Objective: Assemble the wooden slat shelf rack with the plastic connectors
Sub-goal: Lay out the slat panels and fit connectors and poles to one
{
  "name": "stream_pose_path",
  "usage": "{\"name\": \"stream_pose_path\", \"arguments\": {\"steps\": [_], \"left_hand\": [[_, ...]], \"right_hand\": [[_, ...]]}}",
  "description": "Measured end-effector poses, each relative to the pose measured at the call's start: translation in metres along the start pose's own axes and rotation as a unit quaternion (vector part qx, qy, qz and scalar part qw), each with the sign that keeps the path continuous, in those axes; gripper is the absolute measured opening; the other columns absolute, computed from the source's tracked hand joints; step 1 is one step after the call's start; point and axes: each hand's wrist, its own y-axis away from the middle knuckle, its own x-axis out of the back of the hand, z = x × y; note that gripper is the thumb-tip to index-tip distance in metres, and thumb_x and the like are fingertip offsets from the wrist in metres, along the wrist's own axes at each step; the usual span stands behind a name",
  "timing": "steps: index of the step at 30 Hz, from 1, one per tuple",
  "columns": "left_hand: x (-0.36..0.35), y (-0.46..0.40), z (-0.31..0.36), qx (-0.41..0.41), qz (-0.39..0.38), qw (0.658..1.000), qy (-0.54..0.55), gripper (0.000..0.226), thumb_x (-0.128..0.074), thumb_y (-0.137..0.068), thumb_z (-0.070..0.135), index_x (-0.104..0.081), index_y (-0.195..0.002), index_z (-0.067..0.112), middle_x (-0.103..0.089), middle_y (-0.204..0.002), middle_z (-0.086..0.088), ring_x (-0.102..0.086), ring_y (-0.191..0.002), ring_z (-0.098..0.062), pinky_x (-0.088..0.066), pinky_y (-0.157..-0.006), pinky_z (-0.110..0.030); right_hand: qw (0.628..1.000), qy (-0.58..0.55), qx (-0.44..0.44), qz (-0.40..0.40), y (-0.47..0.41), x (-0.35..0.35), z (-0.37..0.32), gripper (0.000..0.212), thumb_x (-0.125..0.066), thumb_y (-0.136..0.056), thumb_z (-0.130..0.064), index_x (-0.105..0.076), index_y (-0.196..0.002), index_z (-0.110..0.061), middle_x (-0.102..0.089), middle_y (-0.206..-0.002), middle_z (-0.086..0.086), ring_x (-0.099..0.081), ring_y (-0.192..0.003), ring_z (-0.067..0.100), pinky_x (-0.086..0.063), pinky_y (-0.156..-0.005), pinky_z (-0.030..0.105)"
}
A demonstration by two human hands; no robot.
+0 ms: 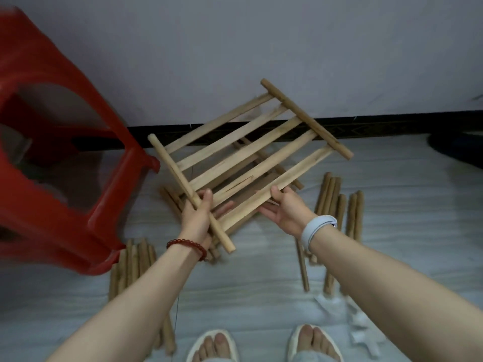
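Observation:
I hold a wooden slat shelf panel (243, 150) up in the air, tilted, with several flat slats between two round end rods. My left hand (197, 218) grips the near end rod, thumb over it. My right hand (283, 210) holds the nearest slat from below, thumb on top. More slat panels (264, 178) lie on the floor beneath it. Loose round wooden rods lie in bundles at the left (133, 262) and right (337, 202). White plastic connectors (363, 327) lie blurred on the floor at the lower right.
A red plastic stool (60, 158) stands close on the left. A grey wall with a black skirting strip (379, 126) runs behind. The floor is pale wood-grain. My feet in white slippers (214, 346) are at the bottom edge.

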Motion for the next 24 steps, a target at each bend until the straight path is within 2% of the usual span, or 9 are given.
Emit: {"name": "stream_pose_path", "arguments": {"steps": [3, 6, 8, 10, 12, 15, 20, 22, 24], "left_hand": [[-0.004, 0.036, 0.004, -0.022, 0.029, 0.999, 0.009, 0.008, -0.048, -0.098, 0.022, -0.044, -0.092, 0.020, -0.061, -0.103, -0.014, -0.071, -0.064, -0.018, -0.059, -0.068, -0.039], [0.006, 0.069, 0.002, -0.044, 0.013, 0.999, 0.004, 0.005, -0.046, -0.098, 0.021, -0.046, -0.093, 0.020, -0.061, -0.097, -0.010, -0.071, -0.064, -0.017, -0.060, -0.064, -0.034], [0.015, 0.080, -0.002, -0.066, 0.010, 0.998, -0.014, 0.005, -0.046, -0.098, 0.019, -0.047, -0.093, 0.019, -0.059, -0.094, -0.009, -0.070, -0.062, -0.016, -0.060, -0.061, -0.030], [0.019, 0.089, -0.013, -0.073, 0.011, 0.996, -0.040, 0.006, -0.047, -0.098, 0.019, -0.047, -0.092, 0.020, -0.059, -0.090, -0.006, -0.070, -0.061, -0.016, -0.059, -0.062, -0.030], [0.020, 0.092, -0.023, -0.077, 0.015, 0.995, -0.065, 0.007, -0.048, -0.097, 0.021, -0.048, -0.090, 0.021, -0.058, -0.085, -0.003, -0.069, -0.060, -0.015, -0.059, -0.064, -0.031], [0.019, 0.086, -0.039, -0.075, 0.023, 0.993, -0.092, 0.007, -0.049, -0.097, 0.022, -0.048, -0.090, 0.020, -0.058, -0.082, -0.002, -0.068, -0.058, -0.014, -0.059, -0.063, -0.030], [0.027, 0.077, -0.049, -0.061, 0.035, 0.992, -0.106, 0.006, -0.051, -0.096, 0.022, -0.050, -0.091, 0.020, -0.059, -0.083, -0.006, -0.065, -0.057, -0.014, -0.059, -0.065, -0.033], [0.029, 0.076, -0.048, -0.059, 0.044, 0.992, -0.100, 0.006, -0.052, -0.095, 0.022, -0.051, -0.090, 0.019, -0.059, -0.082, -0.006, -0.064, -0.057, -0.015, -0.059, -0.067, -0.035], [0.030, 0.075, -0.047, -0.058, 0.056, 0.993, -0.092, 0.006, -0.053, -0.095, 0.024, -0.052, -0.091, 0.019, -0.059, -0.080, -0.007, -0.063, -0.058, -0.016, -0.059, -0.067, -0.034]], "right_hand": [[0.996, 0.089, 0.002, -0.013, 0.038, 0.012, 0.001, 0.017, -0.037, -0.102, -0.016, -0.053, -0.104, -0.010, -0.064, -0.091, 0.009, -0.064, -0.083, 0.020, -0.055, -0.070, 0.031], [0.970, 0.243, -0.002, 0.020, 0.070, 0.043, 0.013, 0.016, -0.040, -0.100, -0.017, -0.053, -0.107, -0.011, -0.063, -0.086, 0.008, -0.061, -0.073, 0.017, -0.054, -0.068, 0.027], [0.926, 0.373, 0.003, 0.058, 0.082, 0.074, 0.024, 0.013, -0.043, -0.099, -0.015, -0.055, -0.101, -0.011, -0.063, -0.086, 0.010, -0.056, -0.068, 0.016, -0.048, -0.061, 0.024], [0.837, 0.541, 0.004, 0.084, 0.087, 0.111, 0.041, 0.015, -0.046, -0.096, -0.013, -0.060, -0.101, -0.010, -0.062, -0.096, 0.011, -0.056, -0.076, 0.020, -0.045, -0.063, 0.027], [0.753, 0.652, -0.029, 0.082, 0.086, 0.143, 0.061, 0.026, -0.050, -0.094, -0.015, -0.059, -0.117, -0.008, -0.062, -0.113, 0.011, -0.060, -0.098, 0.026, -0.047, -0.081, 0.030], [0.638, 0.765, -0.083, 0.042, 0.078, 0.171, 0.093, 0.042, -0.050, -0.095, -0.028, -0.045, -0.135, -0.015, -0.046, -0.139, 0.011, -0.042, -0.128, 0.028, -0.040, -0.101, 0.036], [0.469, 0.882, -0.051, -0.010, 0.074, 0.178, 0.117, 0.033, -0.039, -0.098, -0.015, -0.036, -0.131, -0.009, -0.045, -0.130, 0.016, -0.034, -0.125, 0.031, -0.039, -0.091, 0.040], [0.471, 0.881, -0.054, -0.004, 0.071, 0.178, 0.120, 0.032, -0.038, -0.099, -0.011, -0.035, -0.131, -0.009, -0.045, -0.130, 0.017, -0.032, -0.126, 0.031, -0.040, -0.091, 0.039], [0.518, 0.854, -0.041, 0.012, 0.068, 0.172, 0.119, 0.037, -0.038, -0.095, -0.005, -0.035, -0.132, -0.009, -0.045, -0.131, 0.016, -0.031, -0.126, 0.032, -0.040, -0.092, 0.039]]}}
